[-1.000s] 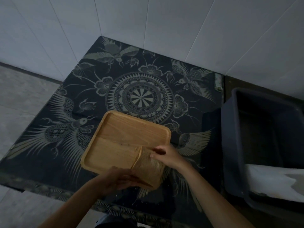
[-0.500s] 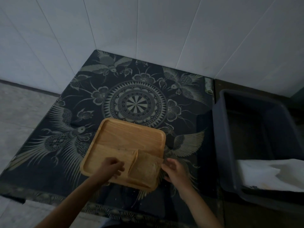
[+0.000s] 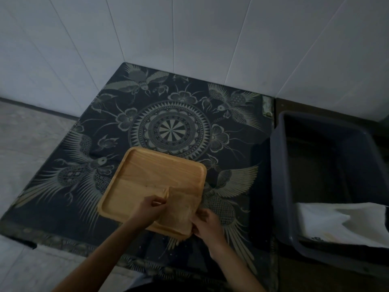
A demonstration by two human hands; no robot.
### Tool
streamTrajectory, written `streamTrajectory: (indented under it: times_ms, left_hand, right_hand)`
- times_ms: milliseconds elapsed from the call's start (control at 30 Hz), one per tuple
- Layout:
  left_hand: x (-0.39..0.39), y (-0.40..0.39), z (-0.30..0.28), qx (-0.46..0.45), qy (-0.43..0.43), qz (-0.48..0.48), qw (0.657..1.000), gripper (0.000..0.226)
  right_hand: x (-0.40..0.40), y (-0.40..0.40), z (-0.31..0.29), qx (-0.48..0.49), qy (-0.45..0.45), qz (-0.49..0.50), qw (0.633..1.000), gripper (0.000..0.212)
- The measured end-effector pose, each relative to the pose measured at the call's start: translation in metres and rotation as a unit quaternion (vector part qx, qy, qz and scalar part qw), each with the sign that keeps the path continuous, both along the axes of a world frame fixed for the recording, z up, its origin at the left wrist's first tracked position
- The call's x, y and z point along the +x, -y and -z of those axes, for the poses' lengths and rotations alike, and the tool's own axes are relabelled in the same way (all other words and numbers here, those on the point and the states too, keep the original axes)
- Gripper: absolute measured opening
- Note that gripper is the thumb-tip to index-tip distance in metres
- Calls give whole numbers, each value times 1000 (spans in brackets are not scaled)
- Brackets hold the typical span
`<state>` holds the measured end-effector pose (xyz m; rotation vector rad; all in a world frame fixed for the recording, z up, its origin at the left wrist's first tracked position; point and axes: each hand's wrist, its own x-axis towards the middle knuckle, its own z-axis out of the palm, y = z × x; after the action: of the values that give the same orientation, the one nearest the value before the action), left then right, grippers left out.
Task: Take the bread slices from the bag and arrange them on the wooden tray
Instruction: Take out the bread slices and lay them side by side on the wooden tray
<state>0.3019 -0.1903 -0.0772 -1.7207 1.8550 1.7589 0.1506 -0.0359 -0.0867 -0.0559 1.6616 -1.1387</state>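
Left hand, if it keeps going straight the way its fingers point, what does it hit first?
The left hand points right, fingertips at the edge of the bread slice lying in the wooden tray. It would likely push into that slice first; depth is hard to judge.

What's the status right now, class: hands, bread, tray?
Left hand pinching bread slice edge. Right hand at its near corner. Slice lying in wooden tray near-right corner. Nothing in the way.

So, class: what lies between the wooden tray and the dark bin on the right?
In the head view, only bare patterned tablecloth separates the wooden tray from the dark bin.
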Motion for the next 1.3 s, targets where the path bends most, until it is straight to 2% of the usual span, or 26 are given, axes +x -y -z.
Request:
streamTrajectory:
  times_ms: [100, 167, 367, 600, 800, 1000, 1100, 1300]
  left_hand:
    - [-8, -3, -14, 88, -16, -56, 994, 20]
    - [-10, -6, -20, 119, -18, -59, 991, 20]
    - [-7, -7, -17, 70, -51, -69, 994, 26]
    - [27, 29, -22, 95, -127, -61, 986, 29]
    - [72, 82, -21, 76, -157, -39, 984, 13]
    - [105, 126, -15, 50, -144, -38, 988, 18]
    - [114, 143, -7, 23, -110, -30, 993, 25]
    - [125, 160, 15, -35, -31, 33, 998, 18]
  right_hand:
    - [-5, 0, 1, -7, -6, -17, 1000, 16]
    - [-8, 1, -1, -11, -11, -25, 1000, 15]
    - [-12, 4, -11, -28, -17, -40, 999, 18]
    - [4, 29, -17, -25, -54, -31, 998, 15]
    - [43, 67, -18, -20, -30, -17, 999, 17]
    - [82, 104, -15, -4, -77, -27, 997, 20]
    - [97, 121, -7, 0, -106, -31, 994, 19]
    - [119, 148, 6, 44, -214, -106, 970, 27]
